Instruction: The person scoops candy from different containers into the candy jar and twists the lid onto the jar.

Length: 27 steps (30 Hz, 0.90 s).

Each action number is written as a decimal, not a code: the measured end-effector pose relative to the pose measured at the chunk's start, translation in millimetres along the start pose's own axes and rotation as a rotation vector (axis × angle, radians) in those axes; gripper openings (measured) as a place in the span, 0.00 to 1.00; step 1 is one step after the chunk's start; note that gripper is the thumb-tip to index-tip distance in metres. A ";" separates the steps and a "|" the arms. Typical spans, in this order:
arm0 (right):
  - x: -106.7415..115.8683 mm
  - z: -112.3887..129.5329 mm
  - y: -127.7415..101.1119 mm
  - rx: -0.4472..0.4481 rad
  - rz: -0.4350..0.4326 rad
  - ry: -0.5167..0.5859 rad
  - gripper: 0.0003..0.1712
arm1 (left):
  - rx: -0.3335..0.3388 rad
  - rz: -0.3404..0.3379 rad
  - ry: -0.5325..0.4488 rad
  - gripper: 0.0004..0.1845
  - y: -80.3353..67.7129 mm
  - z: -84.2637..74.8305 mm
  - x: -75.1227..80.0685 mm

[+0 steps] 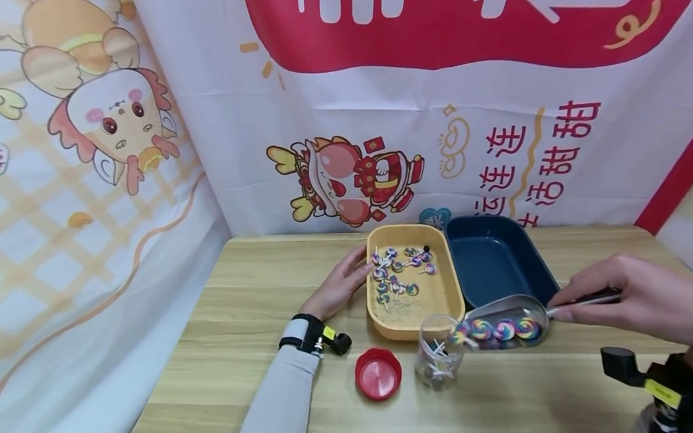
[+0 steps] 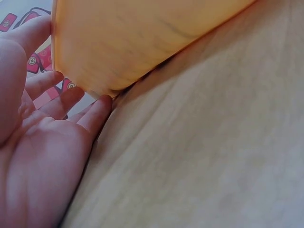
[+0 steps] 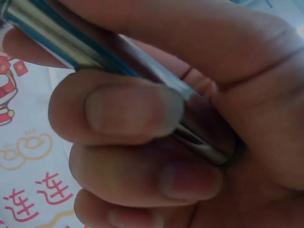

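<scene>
My right hand (image 1: pixel 640 301) grips the handle (image 3: pixel 156 80) of a metal scoop (image 1: pixel 509 306), fingers curled round it. Several swirl-coloured lollipops (image 1: pixel 504 330) lie in the scoop, whose front lip is over the mouth of a clear jar (image 1: pixel 425 364). White sticks and lollipops show inside the jar. At the left side of a yellow tray (image 1: pixel 413 328), my left hand (image 1: pixel 341 283) rests its fingers against the outer wall. In the left wrist view these fingers (image 2: pixel 99 111) touch the tray's corner (image 2: pixel 109 52) and are only slightly bent. More small lollipops (image 1: pixel 395 284) lie scattered in the tray.
A dark blue tray (image 1: pixel 487 271) stands to the right of the yellow one, behind the scoop. In front sits a red lid (image 1: pixel 378 373), left of the jar. A printed cloth (image 1: pixel 328 105) hangs behind the wooden table (image 1: pixel 224 356).
</scene>
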State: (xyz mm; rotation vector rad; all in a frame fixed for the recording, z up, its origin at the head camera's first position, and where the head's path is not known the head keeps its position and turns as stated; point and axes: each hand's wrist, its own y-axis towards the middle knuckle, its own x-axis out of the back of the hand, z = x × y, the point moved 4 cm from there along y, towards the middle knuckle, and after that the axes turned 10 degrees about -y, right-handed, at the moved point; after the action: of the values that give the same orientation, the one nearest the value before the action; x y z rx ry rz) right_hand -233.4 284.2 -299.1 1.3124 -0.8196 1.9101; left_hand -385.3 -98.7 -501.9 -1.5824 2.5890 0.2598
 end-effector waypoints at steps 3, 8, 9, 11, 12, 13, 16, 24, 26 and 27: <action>0.8 1.1 -1.3 -0.015 -0.031 -0.012 0.08 | 0.001 0.004 -0.006 0.34 -0.1 0.2 -0.8; 3.1 8.3 8.3 -0.121 -0.066 -0.065 0.12 | 0.006 0.016 -0.026 0.35 -1.0 -0.4 -2.6; 3.3 10.8 13.3 -0.133 -0.073 -0.070 0.12 | 0.005 0.016 -0.028 0.35 -1.2 -0.7 -2.7; 2.9 17.3 27.2 -0.133 -0.074 -0.054 0.12 | 0.002 0.010 -0.029 0.35 -1.6 -1.5 -2.6; 1.8 21.4 35.8 -0.119 -0.073 -0.045 0.11 | -0.001 0.006 -0.031 0.35 -1.7 -1.9 -2.8; -0.6 26.0 46.1 -0.101 -0.072 -0.037 0.10 | -0.002 0.003 -0.032 0.35 -2.1 -2.4 -2.2; -11.9 39.5 76.4 -0.068 -0.071 -0.046 0.10 | -0.003 -0.003 -0.035 0.35 -2.4 -3.0 -1.1; -50.1 64.3 128.4 -0.269 -0.122 -0.189 0.12 | 0.017 -0.010 -0.015 0.36 -1.9 0.1 0.4; -58.5 67.1 138.2 -0.322 -0.155 -0.211 0.13 | 0.017 -0.010 -0.011 0.36 -2.4 -0.6 0.2; -62.3 67.5 142.8 -0.343 -0.171 -0.218 0.13 | 0.015 -0.012 -0.005 0.36 -3.0 -1.4 0.0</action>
State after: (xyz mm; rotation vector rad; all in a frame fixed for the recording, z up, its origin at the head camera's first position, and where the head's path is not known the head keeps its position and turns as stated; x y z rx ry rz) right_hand -296.3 137.0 -355.6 1.3405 -1.0542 1.4357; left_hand -382.6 -100.3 -500.8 -1.5894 2.5708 0.2419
